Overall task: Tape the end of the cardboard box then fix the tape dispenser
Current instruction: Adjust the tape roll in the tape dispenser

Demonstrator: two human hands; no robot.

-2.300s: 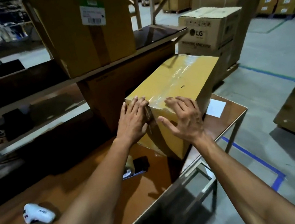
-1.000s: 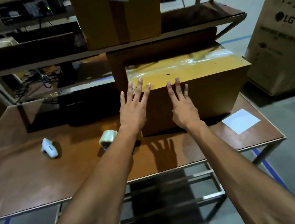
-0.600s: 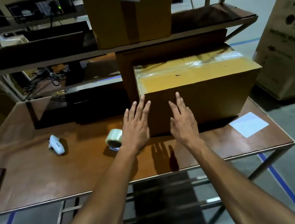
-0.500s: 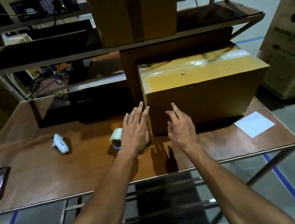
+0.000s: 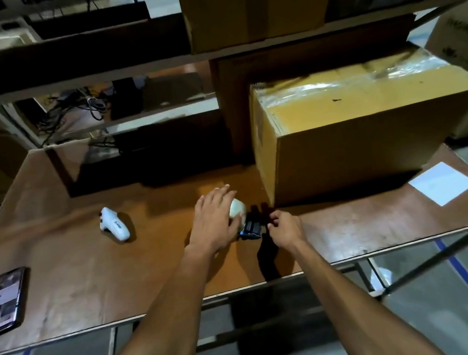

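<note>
The yellow cardboard box [image 5: 369, 134] stands on the right half of the brown table [image 5: 87, 275], with clear tape shining along its top back edge. Just left of its near corner lies the tape dispenser [image 5: 251, 227], black and blue, with a pale tape roll [image 5: 237, 208] on it. My left hand [image 5: 214, 221] lies over the roll, fingers spread across it. My right hand [image 5: 285, 227] pinches the dispenser's black end with curled fingers. Part of the dispenser is hidden under my hands.
A white handheld device [image 5: 114, 225] lies left of centre. A phone [image 5: 1, 301] with a lit screen sits at the table's left edge. A white paper sheet [image 5: 441, 183] lies at the right. Shelves with boxes rise behind the table.
Both hands left the box's front face and dropped to the tape dispenser beside it. My left hand now covers the roll, my right grips the black end. The box stayed put.
</note>
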